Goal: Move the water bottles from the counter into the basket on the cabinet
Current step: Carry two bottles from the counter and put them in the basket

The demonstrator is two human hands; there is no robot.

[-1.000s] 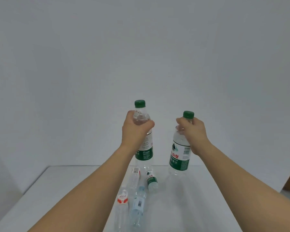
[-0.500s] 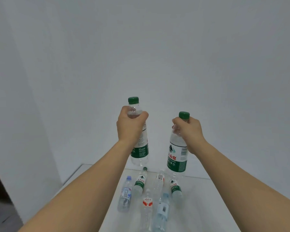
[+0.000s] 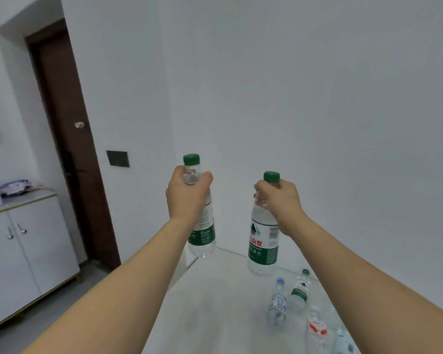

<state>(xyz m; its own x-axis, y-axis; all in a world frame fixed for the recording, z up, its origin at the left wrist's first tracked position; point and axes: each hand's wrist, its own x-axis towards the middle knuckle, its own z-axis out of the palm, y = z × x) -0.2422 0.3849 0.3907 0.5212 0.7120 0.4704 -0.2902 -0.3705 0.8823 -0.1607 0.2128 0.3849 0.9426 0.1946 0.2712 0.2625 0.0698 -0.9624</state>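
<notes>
My left hand point(image 3: 188, 195) grips a green-capped water bottle point(image 3: 202, 233) by its neck and holds it upright in the air above the counter's left edge. In my right hand point(image 3: 281, 203) hangs a second green-capped bottle point(image 3: 263, 247), also upright and gripped just under the cap. Several small bottles lie on the white counter point(image 3: 215, 302) at lower right: a blue-capped one point(image 3: 278, 300), a green-labelled one point(image 3: 299, 291) and a red-labelled one point(image 3: 317, 328). The basket is out of sight.
A white cabinet point(image 3: 23, 251) with two doors stands at the left, a wrapped packet point(image 3: 14, 186) on its top. Behind it is a dark brown door point(image 3: 69, 139). A floor gap separates cabinet and counter.
The view has swung left, bringing the cabinet and the door into sight. Both hands still hold their bottles raised, and the bottles lying on the counter now appear at lower right.
</notes>
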